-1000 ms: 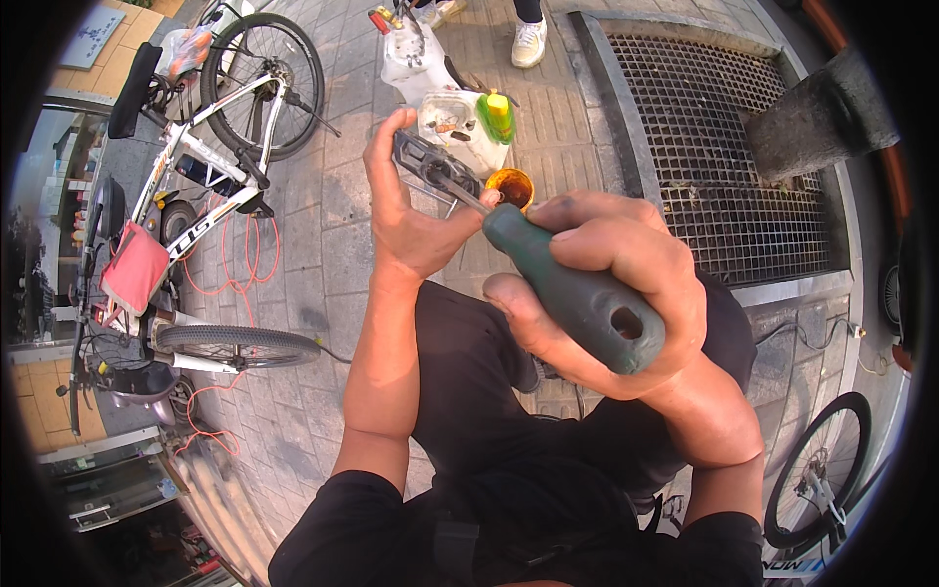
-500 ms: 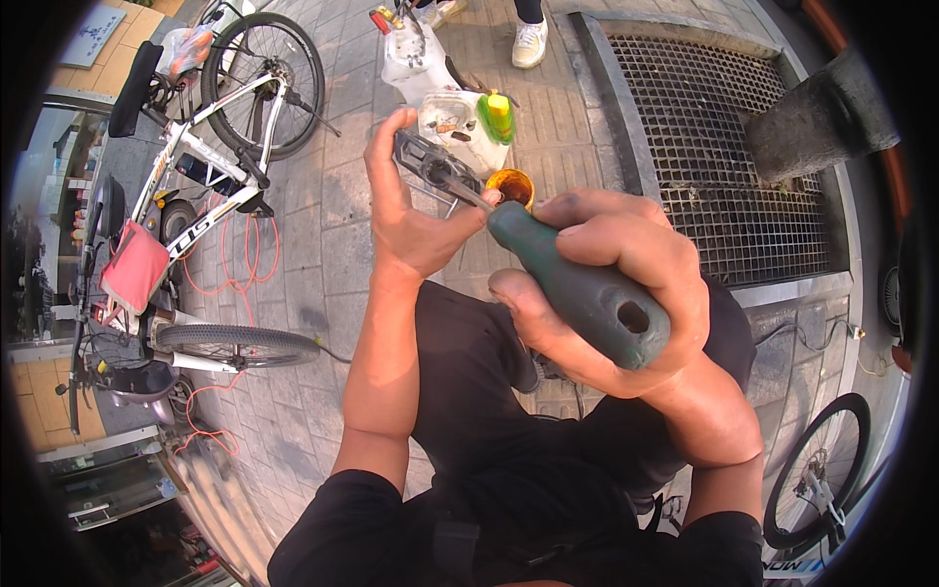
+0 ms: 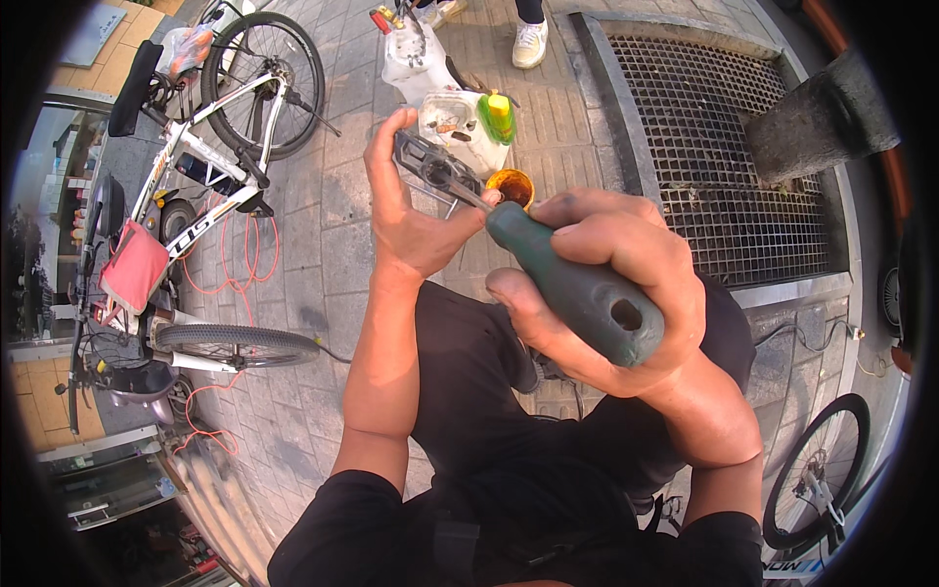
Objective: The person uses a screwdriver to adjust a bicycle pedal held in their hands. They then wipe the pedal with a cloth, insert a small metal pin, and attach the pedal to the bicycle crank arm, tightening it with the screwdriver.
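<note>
My left hand (image 3: 416, 230) grips a black bicycle pedal (image 3: 421, 157) between thumb and fingers, held up in front of me. Wrapped round the dark green handle of a screwdriver (image 3: 558, 269) is my right hand (image 3: 650, 259), its thumb along the near side. The screwdriver's metal shaft points up and left, and its tip reaches the open end of the pedal's body, beside my left thumb. Whether the tip sits inside the pedal is hard to make out. A thin metal rod shows just below the pedal.
Beyond my hands stand a yellow tub (image 3: 529, 182) with brown grease, a cut white container (image 3: 484, 155) and a green bottle (image 3: 499, 119). A white bicycle (image 3: 186, 176) is at left, with an orange hose (image 3: 245, 289). Right are a metal grate (image 3: 714, 127) and a wheel (image 3: 861, 430). A person's shoe (image 3: 529, 44) is ahead.
My right hand and the screwdriver handle have shifted very slightly left and up. The left hand and the pedal stay in place.
</note>
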Available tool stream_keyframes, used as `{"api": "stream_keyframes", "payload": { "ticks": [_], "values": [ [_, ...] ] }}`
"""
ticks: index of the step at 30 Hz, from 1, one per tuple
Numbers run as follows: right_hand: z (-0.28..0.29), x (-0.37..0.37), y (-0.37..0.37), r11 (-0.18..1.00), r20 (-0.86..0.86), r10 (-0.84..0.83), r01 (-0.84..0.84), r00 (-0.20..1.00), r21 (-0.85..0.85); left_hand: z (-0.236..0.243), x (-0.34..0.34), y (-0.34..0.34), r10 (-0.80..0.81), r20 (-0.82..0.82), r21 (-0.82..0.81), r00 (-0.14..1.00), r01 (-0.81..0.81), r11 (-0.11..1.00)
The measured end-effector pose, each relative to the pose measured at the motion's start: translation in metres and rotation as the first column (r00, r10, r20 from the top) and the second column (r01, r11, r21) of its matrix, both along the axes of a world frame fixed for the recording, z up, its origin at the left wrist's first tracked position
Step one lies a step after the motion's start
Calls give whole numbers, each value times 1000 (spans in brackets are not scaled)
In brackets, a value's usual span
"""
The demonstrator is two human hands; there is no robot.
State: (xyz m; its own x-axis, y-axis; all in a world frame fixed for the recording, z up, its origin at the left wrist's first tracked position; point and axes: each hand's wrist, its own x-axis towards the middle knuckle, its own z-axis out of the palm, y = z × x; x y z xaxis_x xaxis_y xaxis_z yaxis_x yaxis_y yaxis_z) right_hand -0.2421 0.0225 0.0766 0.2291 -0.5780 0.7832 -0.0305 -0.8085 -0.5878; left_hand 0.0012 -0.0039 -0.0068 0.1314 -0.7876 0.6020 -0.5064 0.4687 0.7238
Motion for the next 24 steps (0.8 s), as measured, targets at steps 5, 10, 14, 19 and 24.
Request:
{"api": "stream_keyframes", "payload": {
  "ticks": [5,10,14,19,24],
  "values": [
    [3,-4,1,999,-25,-25,24,999,-26,2,1,-1,27,80,-31,996,-24,999],
    [5,-4,2,1000,-38,-9,8,999,-13,6,3,2,30,204,-15,978,-27,1000],
    [6,-4,2,1000,-42,-5,5,999,-21,6,3,2,35,222,-33,975,-29,999],
    [3,-3,2,1000,-16,-1,1,1000,-13,2,4,0,20,205,-63,979,-7,998],
    [6,-5,1,1000,-24,5,-6,1000,-17,5,2,0,42,215,-84,976,-25,996]
  ]
}}
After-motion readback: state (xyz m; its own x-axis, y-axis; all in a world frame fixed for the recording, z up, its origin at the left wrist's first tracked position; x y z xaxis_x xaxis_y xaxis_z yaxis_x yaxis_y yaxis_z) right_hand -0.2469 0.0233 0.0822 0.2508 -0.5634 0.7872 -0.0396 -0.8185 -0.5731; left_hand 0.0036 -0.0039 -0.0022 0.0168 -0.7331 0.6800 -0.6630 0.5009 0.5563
